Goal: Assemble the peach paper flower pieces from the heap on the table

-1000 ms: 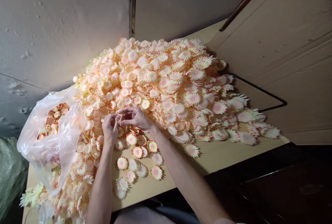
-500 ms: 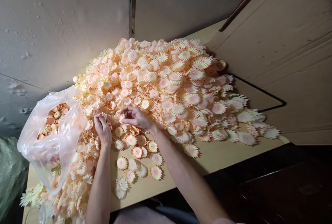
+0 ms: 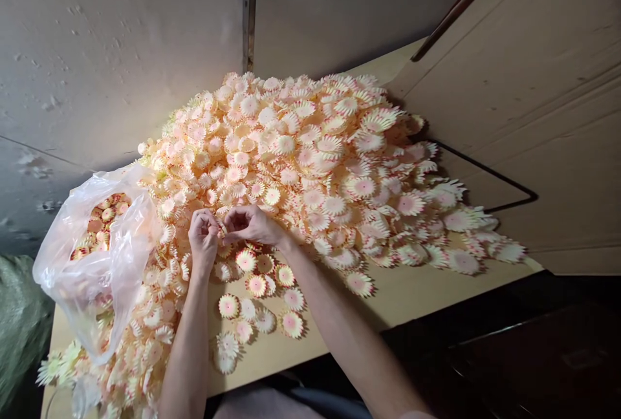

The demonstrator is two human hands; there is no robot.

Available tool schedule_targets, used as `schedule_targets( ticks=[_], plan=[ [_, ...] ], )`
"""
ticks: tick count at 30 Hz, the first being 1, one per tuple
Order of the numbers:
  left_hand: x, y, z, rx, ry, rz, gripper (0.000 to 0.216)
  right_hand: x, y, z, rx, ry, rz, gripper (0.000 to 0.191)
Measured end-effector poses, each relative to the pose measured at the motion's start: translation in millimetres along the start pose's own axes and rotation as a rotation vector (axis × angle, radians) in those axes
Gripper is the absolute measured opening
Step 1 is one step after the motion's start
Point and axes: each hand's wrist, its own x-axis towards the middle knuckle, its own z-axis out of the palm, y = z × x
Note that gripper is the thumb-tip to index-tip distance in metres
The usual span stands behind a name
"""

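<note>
A great heap of pale, fringed artificial flower discs with pink centres and reddish tips spreads over the tabletop. At its near edge my left hand and my right hand meet almost tip to tip. A small flower disc, seen nearly edge-on, is pinched between them; the fingers hide most of it. My left fingers are curled, while the right thumb and forefinger form a ring. Below my hands lie several loose flower discs, spread singly on the table.
To the left stands an open translucent plastic bag holding smaller red-edged flower pieces. A grey wall rises behind the heap. A cardboard panel leans at the right, with a thin black metal bar before it. Green sacking sits far left.
My left hand has moved right and slightly down, and my right hand has closed its fingers. The gap between them has narrowed, with a flower disc now between the fingertips.
</note>
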Motion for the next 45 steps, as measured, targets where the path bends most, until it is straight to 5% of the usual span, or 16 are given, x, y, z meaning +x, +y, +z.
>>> schedule_targets(
  ticks=[8,12,16,28,34,39,45],
  plan=[
    [0,-2,-1,-0.171,-0.088,-0.093,0.032,-1,-6,-2,-0.023,0.152,0.039,0.024],
    [0,-3,0,-0.329,-0.147,-0.144,0.056,2,-3,-6,0.04,0.27,0.019,0.019],
    [-2,-1,0,-0.312,-0.148,-0.195,0.053,0,-4,-7,0.03,0.253,0.036,0.022],
    [-1,-6,1,-0.315,0.252,-0.243,0.024,2,-5,-5,0.051,0.259,0.033,0.026],
    [-4,4,2,-0.201,0.129,-0.242,0.029,1,-6,-4,0.047,0.253,0.047,0.025],
    [-5,2,2,-0.282,0.094,-0.243,0.052,1,-7,-4,0.08,0.241,0.056,0.028],
    [-4,-7,1,-0.357,0.044,-0.246,0.049,1,-7,-4,0.066,0.249,0.065,0.03]
  ],
)
